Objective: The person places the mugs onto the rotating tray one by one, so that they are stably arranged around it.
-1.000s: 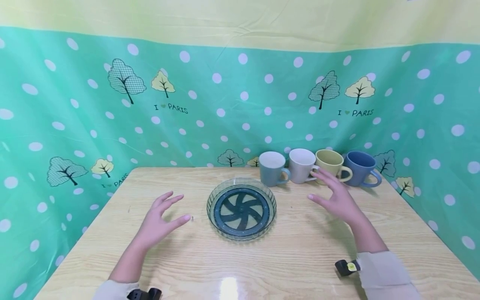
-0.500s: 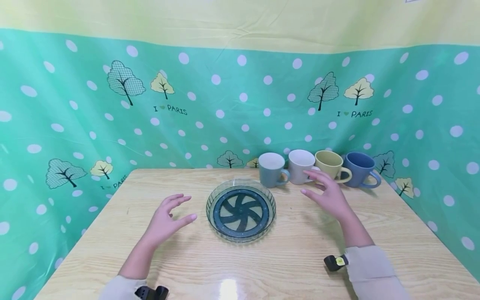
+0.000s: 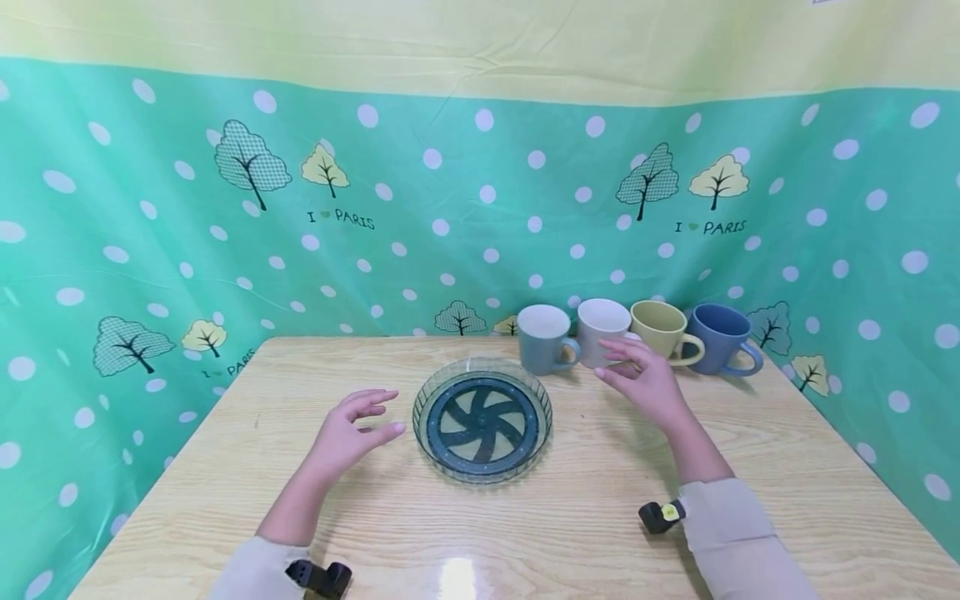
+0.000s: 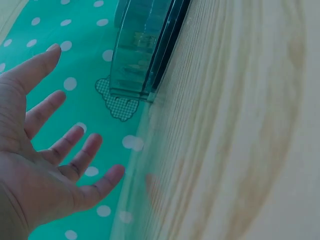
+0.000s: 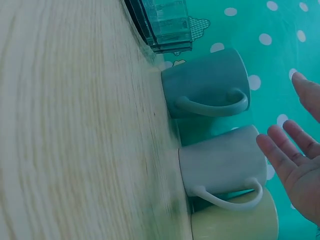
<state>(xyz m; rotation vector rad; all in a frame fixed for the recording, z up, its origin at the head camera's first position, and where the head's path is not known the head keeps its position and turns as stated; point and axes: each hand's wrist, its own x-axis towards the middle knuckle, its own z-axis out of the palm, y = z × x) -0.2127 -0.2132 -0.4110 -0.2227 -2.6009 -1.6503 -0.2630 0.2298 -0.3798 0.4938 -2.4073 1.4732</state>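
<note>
Both hands' grip empty: left hand [image 3: 347,433], right hand [image 3: 645,379]; four mugs [image 3: 632,335], one dish [image 3: 482,418].

The table [image 3: 600,517] is pale wood grain with a glossy sheen. Just off the left fingertips [image 3: 390,429], the dish [image 3: 482,417] is clear ribbed plastic. Beyond the right fingers [image 3: 611,373], the mugs [image 3: 600,332] look matt ceramic. The backdrop [image 3: 150,250] is smooth, creased sheet.

Round clear-rimmed glass dish [image 3: 482,419] with dark pinwheel base, flat at table centre, untouched.
</note>
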